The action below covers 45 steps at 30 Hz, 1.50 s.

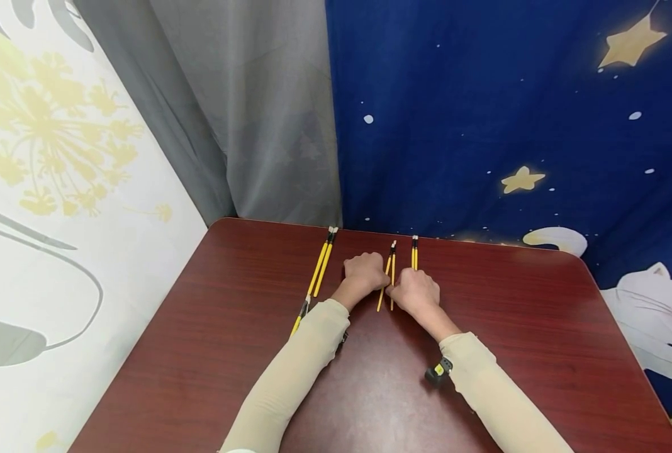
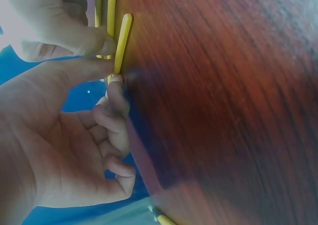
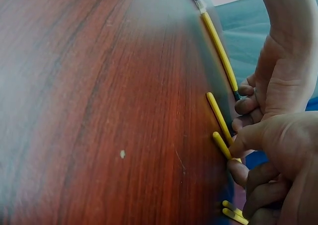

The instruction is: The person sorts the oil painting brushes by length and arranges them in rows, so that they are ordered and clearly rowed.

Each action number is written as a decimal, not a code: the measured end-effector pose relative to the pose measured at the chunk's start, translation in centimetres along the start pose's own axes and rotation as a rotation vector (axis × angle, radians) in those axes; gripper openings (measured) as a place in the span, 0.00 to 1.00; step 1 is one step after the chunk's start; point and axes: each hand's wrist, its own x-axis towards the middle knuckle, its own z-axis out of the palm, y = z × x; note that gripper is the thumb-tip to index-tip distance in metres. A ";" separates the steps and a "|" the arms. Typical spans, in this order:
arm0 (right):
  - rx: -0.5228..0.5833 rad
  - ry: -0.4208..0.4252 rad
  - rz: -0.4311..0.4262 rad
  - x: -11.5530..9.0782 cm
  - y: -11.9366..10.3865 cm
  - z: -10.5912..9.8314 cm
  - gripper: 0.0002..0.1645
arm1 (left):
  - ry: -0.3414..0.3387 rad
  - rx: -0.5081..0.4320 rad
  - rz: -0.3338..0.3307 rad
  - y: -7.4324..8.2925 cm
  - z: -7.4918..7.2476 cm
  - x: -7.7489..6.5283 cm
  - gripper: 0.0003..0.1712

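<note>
Two thin paintbrushes with yellow handles, black collars and pale tips lie side by side on the table between the hands. My left hand (image 1: 365, 270) pinches the left, slanted paintbrush (image 1: 380, 300) between thumb and forefinger, its other fingers loosely curled in the left wrist view. Close beside it, my right hand (image 1: 416, 290) pinches the straighter paintbrush (image 1: 392, 301) with thumb and forefinger; its handle end (image 3: 221, 143) sticks out past the fingertips in the right wrist view. The two thumbs nearly meet. Just beyond the right hand lies a pair of paintbrushes (image 1: 414, 253), partly hidden by it.
Left of the hands, another pair of paintbrushes (image 1: 323, 261) lies at a slant near the back edge. More brushes (image 1: 302, 311) lie below them, partly covered by the left sleeve. A blue curtain (image 1: 455, 126) and a grey one hang behind the red-brown table (image 1: 540, 327).
</note>
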 end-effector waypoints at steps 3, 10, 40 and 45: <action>0.006 -0.008 0.013 0.0 0.1 0.1 0.23 | -0.003 -0.012 0.007 -0.1 0.1 0.0 0.16; 0.042 -0.032 0.002 0.1 0.4 -0.1 0.27 | 0.051 -0.008 0.026 -0.4 -0.2 -0.7 0.20; 0.049 0.010 0.093 1.7 2.4 -2.1 0.25 | 0.057 -0.114 -0.004 2.0 0.0 2.1 0.18; 0.030 0.000 0.095 1.9 2.7 -2.4 0.24 | 0.019 -0.103 -0.009 2.9 0.0 2.8 0.18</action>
